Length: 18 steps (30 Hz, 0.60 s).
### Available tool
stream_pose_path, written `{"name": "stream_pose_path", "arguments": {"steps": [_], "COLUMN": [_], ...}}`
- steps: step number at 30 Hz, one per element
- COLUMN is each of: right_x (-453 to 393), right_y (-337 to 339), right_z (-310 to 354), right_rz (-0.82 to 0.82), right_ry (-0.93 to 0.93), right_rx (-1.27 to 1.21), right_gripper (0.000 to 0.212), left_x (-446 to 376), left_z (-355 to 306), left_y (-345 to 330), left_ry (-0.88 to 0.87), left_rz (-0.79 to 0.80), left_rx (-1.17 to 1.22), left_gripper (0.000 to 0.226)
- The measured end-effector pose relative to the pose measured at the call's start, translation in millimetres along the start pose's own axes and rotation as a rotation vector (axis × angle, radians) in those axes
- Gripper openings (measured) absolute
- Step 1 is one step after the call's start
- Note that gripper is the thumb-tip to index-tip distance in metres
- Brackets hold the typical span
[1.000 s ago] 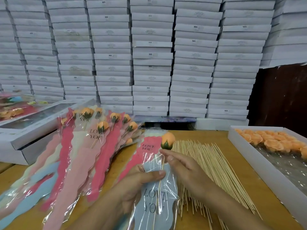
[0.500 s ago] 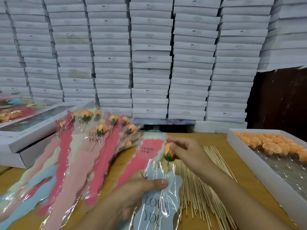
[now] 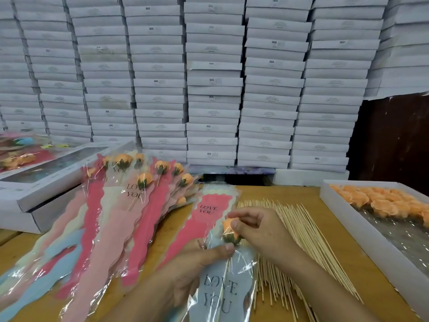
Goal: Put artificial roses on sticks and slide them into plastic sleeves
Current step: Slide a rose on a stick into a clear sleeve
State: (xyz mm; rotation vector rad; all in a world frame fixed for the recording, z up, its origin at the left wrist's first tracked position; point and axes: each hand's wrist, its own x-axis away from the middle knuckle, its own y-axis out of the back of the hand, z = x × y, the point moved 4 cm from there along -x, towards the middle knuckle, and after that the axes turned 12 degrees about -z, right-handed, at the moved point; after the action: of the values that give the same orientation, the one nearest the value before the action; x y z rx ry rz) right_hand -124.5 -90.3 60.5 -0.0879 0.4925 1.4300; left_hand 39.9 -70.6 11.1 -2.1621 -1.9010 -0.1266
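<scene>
"love you" on the near grey-blue sleeve [image 3: 220, 291], the red sleeve [image 3: 207, 209] and a pink filled sleeve [image 3: 135, 194] left; "sgs" on stacked white boxes [image 3: 211, 80] far.

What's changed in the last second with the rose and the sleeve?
The right hand shifted its grip from the stick to the rose head and pushed it down into the blue sleeve. The left hand kept holding the sleeve's mouth. The stick pile and finished sleeves stayed put.

Right hand [image 3: 257, 228] fingertips pinched, left hand [image 3: 192, 270] thumb pressed flat — both forearms low
</scene>
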Motion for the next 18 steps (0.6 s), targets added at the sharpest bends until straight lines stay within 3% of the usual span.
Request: {"name": "stream_pose_path", "arguments": {"steps": [2, 5, 12, 15, 18], "right_x": [2, 4, 9, 14, 14], "right_y": [-3, -7, -10, -12, -8], "right_z": [-3, -7, -8, -7, -5], "right_rz": [-0.001, 0.014, 0.115, 0.168, 0.104], "right_ry": [-0.015, -0.034, -0.1, -0.091, -0.083], "right_rx": [-0.008, -0.03, -0.098, -0.073, -0.085], "right_gripper": [0.022, 0.023, 0.023, 0.023, 0.021], "left_x": [-1, 0, -5, -5, -6], "left_z": [1, 2, 5, 1, -2], "left_y": [0, 0, 5, 3, 5], "left_ry": [0.006, 0.031, 0.001, -0.031, -0.052], "left_rz": [-0.034, -0.079, -0.143, -0.106, -0.129], "left_rx": [0.025, 0.048, -0.014, -0.021, -0.016], "left_gripper": [0.058, 0.054, 0.083, 0.072, 0.05]}}
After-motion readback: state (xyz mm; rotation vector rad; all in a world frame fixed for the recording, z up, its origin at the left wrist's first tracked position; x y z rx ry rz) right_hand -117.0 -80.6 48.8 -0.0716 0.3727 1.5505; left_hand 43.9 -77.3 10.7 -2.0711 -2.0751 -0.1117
